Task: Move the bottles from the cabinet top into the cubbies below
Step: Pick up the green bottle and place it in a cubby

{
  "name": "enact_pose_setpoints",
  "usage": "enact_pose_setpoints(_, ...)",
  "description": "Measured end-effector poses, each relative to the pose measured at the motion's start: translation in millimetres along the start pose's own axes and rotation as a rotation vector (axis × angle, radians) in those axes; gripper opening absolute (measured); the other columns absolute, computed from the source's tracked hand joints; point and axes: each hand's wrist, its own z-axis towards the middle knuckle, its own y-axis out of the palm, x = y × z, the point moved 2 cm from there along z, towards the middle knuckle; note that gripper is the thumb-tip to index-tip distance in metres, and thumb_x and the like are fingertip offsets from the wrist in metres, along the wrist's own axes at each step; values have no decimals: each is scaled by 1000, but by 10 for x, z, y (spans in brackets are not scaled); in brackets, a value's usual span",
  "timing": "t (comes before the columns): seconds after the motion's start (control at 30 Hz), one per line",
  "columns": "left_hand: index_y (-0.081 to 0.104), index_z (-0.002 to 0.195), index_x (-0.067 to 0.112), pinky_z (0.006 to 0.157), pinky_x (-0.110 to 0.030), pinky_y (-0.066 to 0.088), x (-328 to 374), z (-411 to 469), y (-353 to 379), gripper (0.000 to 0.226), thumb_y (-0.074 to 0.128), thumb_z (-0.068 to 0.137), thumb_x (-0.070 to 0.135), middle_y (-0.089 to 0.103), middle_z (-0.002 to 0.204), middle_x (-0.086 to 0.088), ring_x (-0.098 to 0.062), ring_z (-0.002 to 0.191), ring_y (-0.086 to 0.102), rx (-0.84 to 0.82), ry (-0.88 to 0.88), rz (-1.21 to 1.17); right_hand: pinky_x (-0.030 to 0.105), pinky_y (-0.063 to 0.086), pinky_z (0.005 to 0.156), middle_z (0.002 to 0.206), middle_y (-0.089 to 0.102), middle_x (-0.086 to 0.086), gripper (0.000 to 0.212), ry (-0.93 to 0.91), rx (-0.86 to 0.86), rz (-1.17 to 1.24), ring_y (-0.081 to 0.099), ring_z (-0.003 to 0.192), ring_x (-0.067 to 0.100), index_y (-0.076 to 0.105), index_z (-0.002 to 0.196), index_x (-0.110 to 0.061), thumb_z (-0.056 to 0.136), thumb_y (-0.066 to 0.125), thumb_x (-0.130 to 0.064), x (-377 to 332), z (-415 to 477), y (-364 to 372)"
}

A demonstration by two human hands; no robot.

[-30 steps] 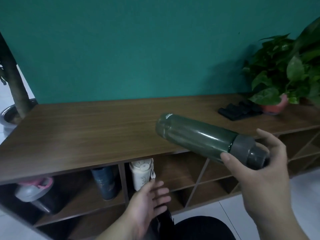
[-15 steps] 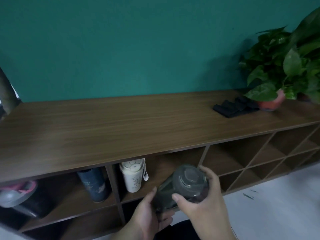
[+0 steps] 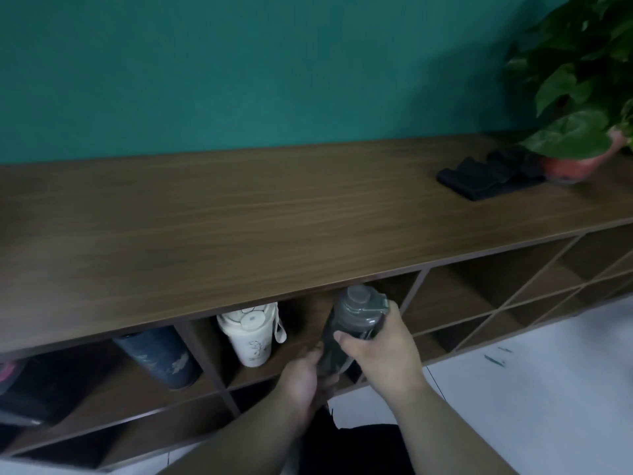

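Note:
I hold a dark grey translucent bottle [image 3: 356,315] upright at the mouth of a top-row cubby, its lid just under the edge of the cabinet top [image 3: 274,221]. My right hand [image 3: 380,344] grips its upper body from the right. My left hand [image 3: 305,375] holds its lower part from the left. In the same cubby, to the left, stands a white cup with a strap [image 3: 251,332]. One cubby further left leans a dark blue bottle [image 3: 159,354]. No bottle stands on the cabinet top.
A black folded item [image 3: 489,174] and a potted plant [image 3: 582,97] sit at the right end of the top. Several open cubbies [image 3: 486,286] lie to the right. A pink-and-grey object [image 3: 7,371] shows at the far left. White floor lies below.
The grey bottle went from lying tilted above the cabinet top in my right hand down to the cubby front, upright. My left hand closed on its lower part.

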Motion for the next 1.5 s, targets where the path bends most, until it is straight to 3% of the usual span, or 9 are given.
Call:
enact_pose_setpoints(0.2, 63, 115, 41, 82, -38, 52, 276, 170, 155, 23, 50, 97, 45, 63, 121, 12, -20, 106, 70, -28, 69, 40, 15, 48, 75, 106, 69, -16, 58, -14, 47, 24, 65, 94, -3, 51, 112, -37, 68, 88, -31, 21, 348, 94)
enact_pose_setpoints(0.33, 58, 133, 40, 82, -37, 51, 362, 293, 205, 47, 53, 89, 57, 62, 131, 13, -16, 110, 66, -76, 80, 66, 14, 48, 77, 108, 70, -17, 60, -27, 54, 26, 66, 97, -3, 52, 115, -37, 69, 88, -29, 45, 488, 123)
enact_pose_setpoints(0.47, 56, 135, 41, 80, -37, 50, 434, 341, 240, 50, 55, 88, 57, 59, 136, 11, -16, 111, 65, -89, 91, 87, 22, 52, 81, 108, 69, -16, 59, -17, 67, 14, 66, 98, 0, 52, 115, -36, 68, 87, -33, 43, 581, 155)
enact_pose_setpoints(0.77, 54, 136, 39, 98, -44, 49, 454, 243, 248, 43, 49, 95, 52, 60, 109, 20, -15, 110, 63, 8, 146, 157, 21, 47, 78, 117, 64, -15, 65, -2, 38, 30, 62, 106, 5, 45, 118, -37, 68, 86, -40, 31, 592, 182)
enact_pose_setpoints(0.9, 35, 152, 30, 116, -35, 26, 443, 84, 301, 55, 48, 100, 39, 46, 151, 6, -19, 139, 43, 54, 300, 128, 16, 42, 77, 119, 60, -18, 59, -29, -1, 80, 59, 106, 4, 45, 126, -34, 78, 79, -24, 15, 533, 137)
enact_pose_setpoints(1.03, 30, 155, 24, 104, -24, 24, 413, -147, 370, 58, 49, 101, 33, 36, 159, 0, -17, 143, 37, 92, 472, 110, 10, 42, 69, 107, 65, -22, 51, -59, 14, 165, 60, 91, -17, 51, 114, -42, 83, 61, -2, -3, 483, 56)
enact_pose_setpoints(1.17, 30, 155, 25, 115, -29, 24, 441, -243, 459, 58, 48, 101, 34, 33, 159, 5, -12, 143, 34, 48, 541, 167, 21, 46, 75, 103, 71, -19, 53, -42, 35, 265, 65, 88, -13, 59, 112, -39, 80, 56, 4, -11, 487, 52)
enact_pose_setpoints(1.3, 35, 153, 22, 103, -21, 26, 526, -349, 561, 49, 43, 104, 26, 42, 136, 14, -3, 130, 39, -26, 581, 182, 30, 51, 89, 113, 75, -12, 56, -29, -20, 340, 69, 101, 0, 63, 117, -34, 79, 53, 5, 22, 506, 108)
enact_pose_setpoints(1.5, 32, 153, 25, 104, -20, 30, 529, -366, 601, 47, 37, 107, 26, 48, 140, 13, -2, 124, 44, -85, 512, 161, 24, 48, 82, 110, 74, -9, 49, -18, -43, 304, 68, 100, -2, 60, 119, -30, 82, 56, 2, 33, 465, 153)
